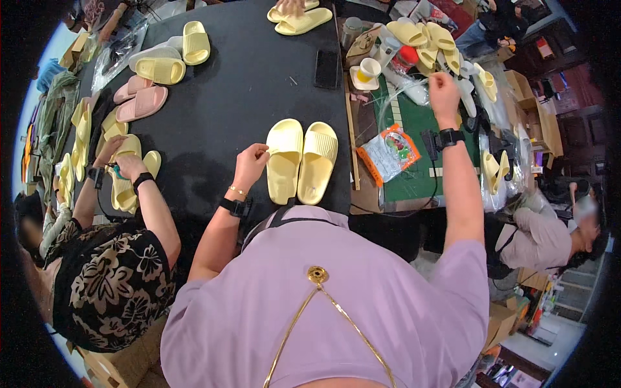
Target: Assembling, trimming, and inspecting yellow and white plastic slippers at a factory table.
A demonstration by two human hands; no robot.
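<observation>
A pair of pale yellow slide slippers lies side by side on the dark table before me, the left slipper (284,143) and the right slipper (319,147) with toes pointing away. Beside the left slipper's strap is my left hand (249,165), its fingers curled together. Whether it touches the slipper or holds something small, I cannot tell. Farther right, my right hand (444,97) is raised over the green mat with its fingers pinched. A thin clear strand (404,91) runs from its fingertips toward the left; similar strands lie below.
On the green mat (414,183) lies an orange-and-white packet (391,154). A yellow-and-white cup (369,70), a red-lidded jar (405,58) and piled slippers (440,37) stand beyond. A phone (326,68) lies on the table. At left, a co-worker's hands (131,167) handle yellow slippers; pink slippers (141,103) lie farther off.
</observation>
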